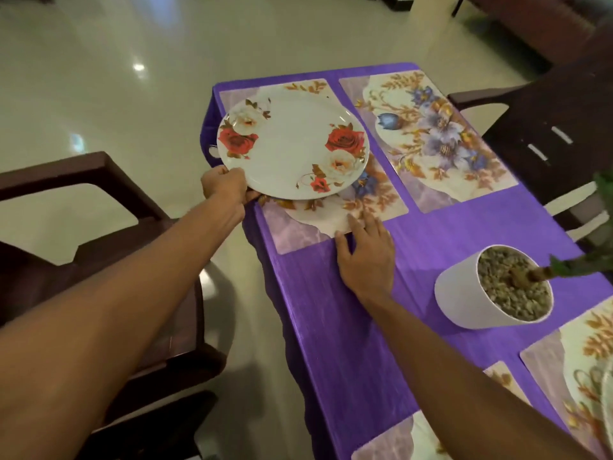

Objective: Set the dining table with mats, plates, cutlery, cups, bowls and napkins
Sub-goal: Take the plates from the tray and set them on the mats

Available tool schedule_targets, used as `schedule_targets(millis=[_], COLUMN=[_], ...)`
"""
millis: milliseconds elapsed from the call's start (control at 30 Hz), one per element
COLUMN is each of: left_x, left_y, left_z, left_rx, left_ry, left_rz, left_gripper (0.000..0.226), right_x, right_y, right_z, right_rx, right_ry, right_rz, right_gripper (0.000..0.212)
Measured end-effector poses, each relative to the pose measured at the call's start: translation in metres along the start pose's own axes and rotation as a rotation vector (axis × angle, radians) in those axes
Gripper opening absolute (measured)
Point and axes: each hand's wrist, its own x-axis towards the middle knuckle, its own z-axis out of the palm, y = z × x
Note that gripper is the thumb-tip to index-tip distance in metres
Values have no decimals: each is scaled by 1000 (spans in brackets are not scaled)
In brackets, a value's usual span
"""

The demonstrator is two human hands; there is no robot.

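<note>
On the purple tablecloth (348,343) stands a white plant pot (464,293). Just left of the pot, the right hand (365,257) lies flat with its fingers straight and its fingertips on the near edge of a floral mat (298,234). Farther left of the pot and beyond it, the left hand (225,185) pinches the near rim of the rose-patterned plate (292,144). The plate is over that mat, past both hands; whether it rests there I cannot tell. 1 more mat (431,137) lies beyond the pot.
</note>
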Motion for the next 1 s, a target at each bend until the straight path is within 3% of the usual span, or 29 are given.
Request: schedule_targets(millis=[500, 833, 1000], left_x=[11, 15, 2], left_y=[-1, 0, -5], left_z=[25, 13, 2], left_rx=[101, 339, 310], left_ry=[58, 67, -32], left_rz=[6, 122, 131], left_gripper=[19, 23, 21], right_x=[0, 0, 0], right_y=[-3, -3, -4], right_z=[-5, -6, -7], right_rx=[9, 9, 9], right_ry=[-32, -44, -41], right_rz=[17, 32, 23], right_gripper=[51, 51, 51])
